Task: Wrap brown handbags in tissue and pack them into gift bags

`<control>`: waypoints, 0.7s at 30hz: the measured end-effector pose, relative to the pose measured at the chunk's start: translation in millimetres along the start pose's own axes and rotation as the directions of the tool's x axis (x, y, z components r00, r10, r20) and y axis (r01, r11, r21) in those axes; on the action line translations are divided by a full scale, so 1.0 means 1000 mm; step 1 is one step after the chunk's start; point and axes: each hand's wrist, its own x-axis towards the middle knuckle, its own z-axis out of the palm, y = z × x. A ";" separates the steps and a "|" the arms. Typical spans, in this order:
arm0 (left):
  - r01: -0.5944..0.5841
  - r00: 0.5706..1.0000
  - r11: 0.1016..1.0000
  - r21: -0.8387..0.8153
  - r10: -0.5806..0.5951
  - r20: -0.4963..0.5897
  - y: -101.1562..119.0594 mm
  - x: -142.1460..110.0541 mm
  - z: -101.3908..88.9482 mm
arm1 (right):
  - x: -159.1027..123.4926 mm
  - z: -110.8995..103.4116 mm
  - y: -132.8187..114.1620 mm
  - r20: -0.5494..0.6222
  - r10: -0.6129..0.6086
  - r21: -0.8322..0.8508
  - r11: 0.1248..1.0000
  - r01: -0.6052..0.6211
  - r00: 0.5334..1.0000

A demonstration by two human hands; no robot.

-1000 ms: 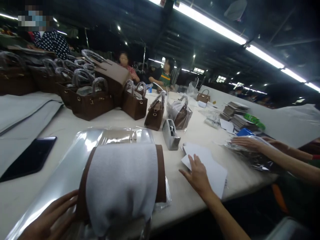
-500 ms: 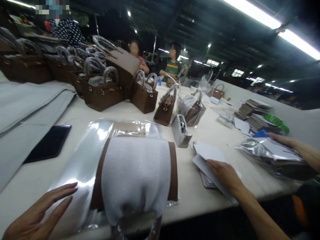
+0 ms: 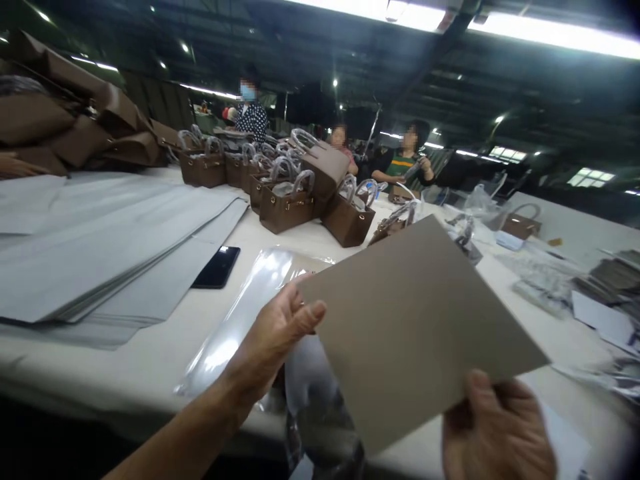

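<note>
I hold a grey-brown cardboard sheet (image 3: 417, 330) up in front of me with both hands. My left hand (image 3: 275, 337) pinches its left corner, thumb on top. My right hand (image 3: 497, 430) grips its lower right edge, fingers curled round it. Under the sheet lies a clear plastic bag (image 3: 240, 320) on the white table (image 3: 150, 353), with white cloth (image 3: 307, 377) showing at the table's near edge; most of what it wraps is hidden by the sheet.
A black phone (image 3: 217, 267) lies left of the bag, beside a stack of grey sheets (image 3: 100, 260). Several brown handbags (image 3: 287, 203) stand further back, more piled at far left (image 3: 75, 133). Stacked cards (image 3: 613, 273) lie at right. Other people work across the table.
My right hand lifted a sheet from the pile at right and brought it up; my left hand left the bag and took the sheet's corner. The view swung left.
</note>
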 end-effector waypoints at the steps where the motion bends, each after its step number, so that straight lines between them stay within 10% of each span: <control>1: 0.038 0.998 0.999 -0.034 -0.036 0.044 0.000 0.004 0.001 | -0.014 0.009 0.003 0.025 0.077 0.068 0.995 -0.079 0.997; 6: 0.048 0.996 0.999 0.023 -0.049 0.079 0.012 0.044 0.001 | -0.010 0.030 0.000 0.217 0.280 0.281 0.900 -0.334 0.935; 11: -0.237 0.971 0.971 -0.041 0.235 -0.037 0.061 0.087 -0.002 | 0.041 0.018 -0.018 0.167 -0.137 0.133 0.984 0.116 0.976; 13: -0.310 0.947 0.949 -0.052 0.304 -0.102 0.077 0.090 -0.008 | 0.033 0.015 -0.009 0.400 -0.396 -0.107 0.876 0.471 0.827; 17: -0.304 0.945 0.952 -0.044 0.295 -0.139 0.076 0.084 -0.022 | -0.010 0.017 0.031 0.898 -0.347 -0.128 0.386 0.914 0.272; 19: -0.254 0.961 0.966 -0.043 0.247 -0.126 0.066 0.080 -0.029 | -0.022 0.017 0.044 0.944 -0.278 -0.109 0.239 0.965 0.175; 21: -0.183 0.980 0.982 -0.038 0.179 -0.088 0.055 0.076 -0.036 | -0.020 0.012 0.047 0.942 -0.263 -0.109 0.343 0.933 0.207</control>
